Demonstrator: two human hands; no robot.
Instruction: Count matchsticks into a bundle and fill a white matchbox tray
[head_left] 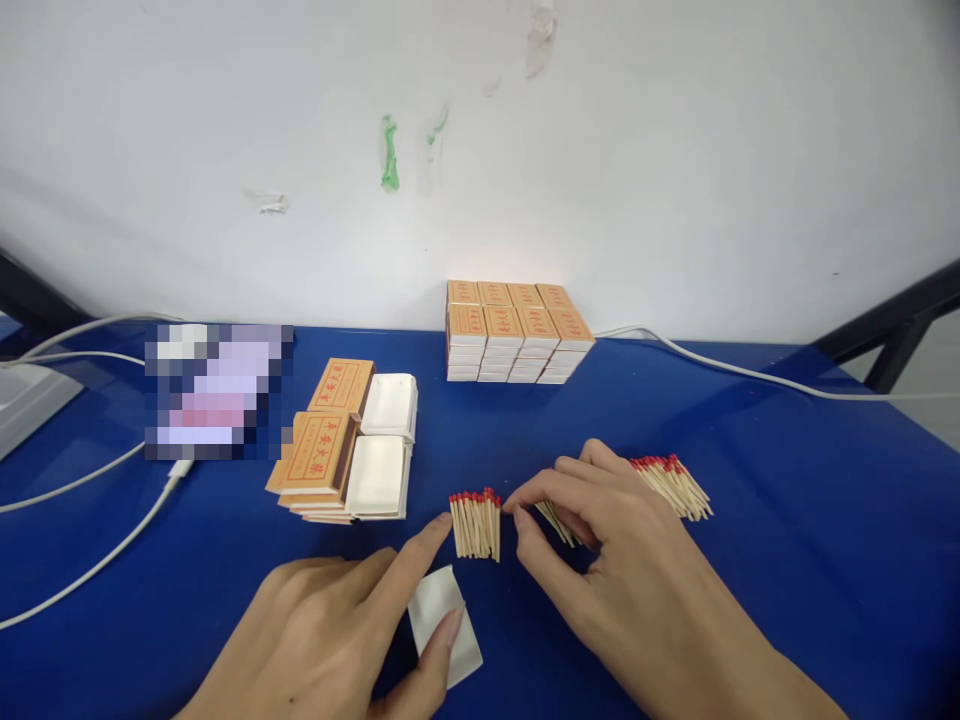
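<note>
1. A blue table [787, 520] fills the view, with a white wall behind it at 12 o'clock.
2. The left hand [337, 630] lies at 7 o'clock, thumb resting on a small white tray [444, 625], forefinger stretched toward a small bundle of matches [475, 523]; it grips nothing.
3. That red-tipped bundle lies near centre, just below the middle, heads pointing to 12 o'clock.
4. The right hand [615, 560] comes in from 5 o'clock, fingers curled, pinching a few loose matches [555, 520] just right of the bundle.
5. A larger heap of matches [675, 485] lies at 3 o'clock of the right hand, partly hidden by it.
6. Orange box sleeves [319, 450] and white inner trays [382, 450] lie stacked at 10 o'clock.
7. A block of filled matchboxes [514, 335] stands at 12 o'clock against the wall.
8. White cables [90, 570] trail across the table at 9 o'clock.
</note>
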